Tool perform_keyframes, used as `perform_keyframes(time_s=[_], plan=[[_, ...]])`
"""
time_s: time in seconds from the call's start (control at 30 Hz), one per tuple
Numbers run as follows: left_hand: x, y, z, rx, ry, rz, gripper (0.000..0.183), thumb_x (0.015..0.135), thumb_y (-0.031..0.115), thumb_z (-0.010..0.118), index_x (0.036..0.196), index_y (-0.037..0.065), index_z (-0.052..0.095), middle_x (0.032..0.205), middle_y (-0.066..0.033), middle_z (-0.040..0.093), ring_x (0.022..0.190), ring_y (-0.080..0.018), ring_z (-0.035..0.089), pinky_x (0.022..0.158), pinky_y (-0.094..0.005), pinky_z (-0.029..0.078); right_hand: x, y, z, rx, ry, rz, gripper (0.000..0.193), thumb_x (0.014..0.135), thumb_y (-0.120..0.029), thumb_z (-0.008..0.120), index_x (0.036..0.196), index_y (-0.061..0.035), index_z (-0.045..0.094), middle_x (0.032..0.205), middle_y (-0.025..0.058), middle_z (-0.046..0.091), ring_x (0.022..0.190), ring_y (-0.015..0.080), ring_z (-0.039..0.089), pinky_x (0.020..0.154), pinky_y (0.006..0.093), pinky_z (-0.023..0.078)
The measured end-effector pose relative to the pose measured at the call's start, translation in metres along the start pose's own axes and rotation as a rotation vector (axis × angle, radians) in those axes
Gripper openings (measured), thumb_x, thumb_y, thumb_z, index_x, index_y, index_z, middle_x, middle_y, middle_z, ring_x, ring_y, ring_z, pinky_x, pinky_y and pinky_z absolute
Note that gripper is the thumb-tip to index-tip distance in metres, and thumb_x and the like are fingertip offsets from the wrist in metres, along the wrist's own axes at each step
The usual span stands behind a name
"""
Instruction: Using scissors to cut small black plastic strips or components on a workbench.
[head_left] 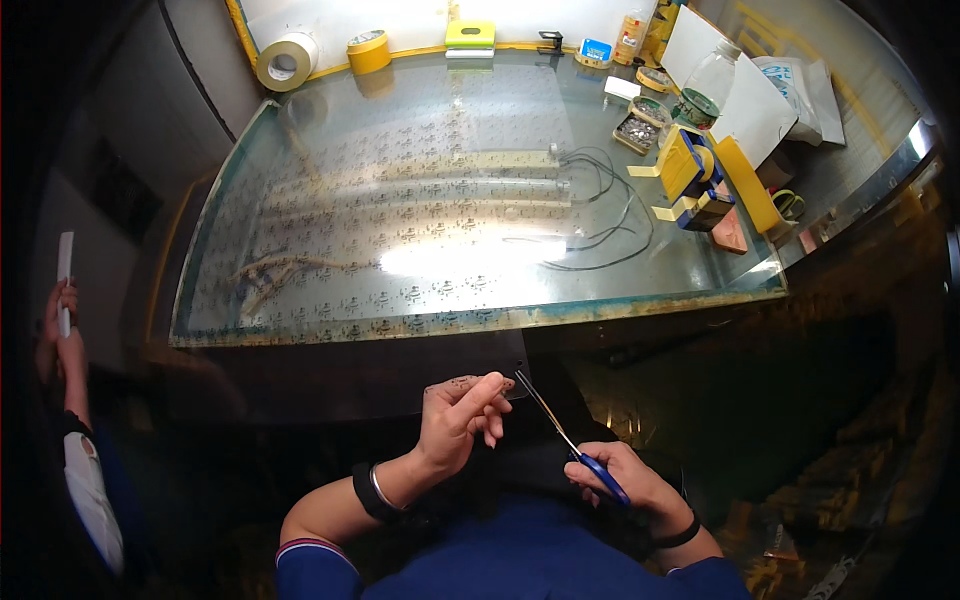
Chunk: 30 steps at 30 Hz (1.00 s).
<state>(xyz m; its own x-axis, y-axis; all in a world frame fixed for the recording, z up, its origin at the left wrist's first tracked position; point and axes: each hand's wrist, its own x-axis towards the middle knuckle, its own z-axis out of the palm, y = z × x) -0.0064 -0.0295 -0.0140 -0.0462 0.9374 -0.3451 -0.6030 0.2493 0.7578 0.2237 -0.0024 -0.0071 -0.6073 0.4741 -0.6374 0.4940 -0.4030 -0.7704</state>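
Note:
In my left hand (463, 422), thumb and fingers pinch a small clear film piece (517, 391) with dark printed specks; its full outline is hard to make out. My right hand (622, 474) grips a pair of scissors (549, 415) with blue handles. Their blades look nearly closed and point up and left, the tips close to the film at my left fingertips. Both hands are in front of the near edge of a glass-topped light table (480, 312). Across its glass lies a clear sheet (340, 225) with rows of small dark printed marks.
Tape rolls (287, 62) and a yellow-green hole punch (470, 38) line the far edge. At the right are a tape dispenser (690, 170), a tin of small metal pieces (640, 128) and a clear jar (712, 80). Another person's hands (68, 320) hold a white strip at far left.

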Motion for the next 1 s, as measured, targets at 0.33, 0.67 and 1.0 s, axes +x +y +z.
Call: perform_keyframes(time_s=[0.33, 0.67, 1.0], plan=[[-0.005, 0.015, 0.013, -0.014, 0.062, -0.081, 0.021, 0.082, 0.021, 0.059, 0.081, 0.0, 0.061, 0.062, -0.0055, 0.058, 0.043, -0.0088, 0.05, 0.035, -0.0172, 0.036, 0.001, -0.01, -0.005, 0.216, -0.114, -0.136, 0.026, 0.083, -0.026, 0.058, 0.073, -0.0023, 0.054, 0.062, 0.0012, 0.052, 0.053, 0.0066, 0.052, 0.046, 0.019, 0.042], [-0.005, 0.015, 0.014, -0.04, 0.052, -0.079, 0.019, 0.082, 0.019, 0.06, 0.079, 0.0, 0.062, 0.061, -0.0054, 0.059, 0.042, -0.0081, 0.051, 0.035, -0.0164, 0.036, 0.005, -0.01, -0.008, 0.433, -0.305, -0.157, 0.033, 0.083, -0.031, 0.054, 0.073, 0.0002, 0.054, 0.059, 0.0046, 0.052, 0.049, 0.0087, 0.052, 0.043, 0.0184, 0.04], [-0.003, 0.015, 0.016, 0.036, 0.049, -0.085, 0.014, 0.081, 0.016, 0.063, 0.079, 0.002, 0.063, 0.063, -0.0032, 0.059, 0.045, -0.0051, 0.051, 0.037, -0.0154, 0.037, -0.003, -0.022, 0.018, 0.335, -0.026, -0.067, 0.026, 0.085, -0.023, 0.055, 0.07, -0.002, 0.053, 0.054, 0.0026, 0.051, 0.044, 0.0074, 0.051, 0.038, 0.0192, 0.041]])
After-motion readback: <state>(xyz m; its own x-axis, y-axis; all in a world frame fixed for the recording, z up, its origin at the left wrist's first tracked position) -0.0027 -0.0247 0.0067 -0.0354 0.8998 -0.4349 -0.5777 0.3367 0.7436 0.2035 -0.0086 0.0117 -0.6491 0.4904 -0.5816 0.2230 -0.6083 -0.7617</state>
